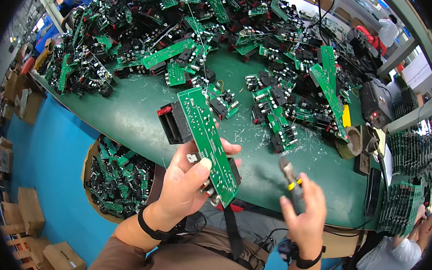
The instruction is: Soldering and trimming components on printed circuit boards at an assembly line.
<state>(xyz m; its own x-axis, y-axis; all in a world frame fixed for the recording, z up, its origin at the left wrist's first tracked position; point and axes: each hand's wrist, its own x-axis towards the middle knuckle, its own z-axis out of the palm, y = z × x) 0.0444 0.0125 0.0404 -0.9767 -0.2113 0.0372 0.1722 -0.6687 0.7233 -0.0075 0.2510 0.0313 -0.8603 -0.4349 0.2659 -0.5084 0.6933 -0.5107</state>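
Observation:
My left hand grips a long green circuit board, tilted, its soldered side facing up. A black connector block with a red tip juts from the board's far left edge, and more parts stick out underneath near my fingers. To the right, my right hand is closed around cutting pliers with dark handles and yellow bands. The pliers' jaws point away from me, apart from the board and over the table's near part. Whether the jaws are parted is too blurred to tell.
A large heap of circuit boards covers the far side of the green table. Clipped bits lie scattered on the tabletop. Below left stands a box of boards. At right are a tape roll, a black device and stacked boards. A co-worker sits nearby.

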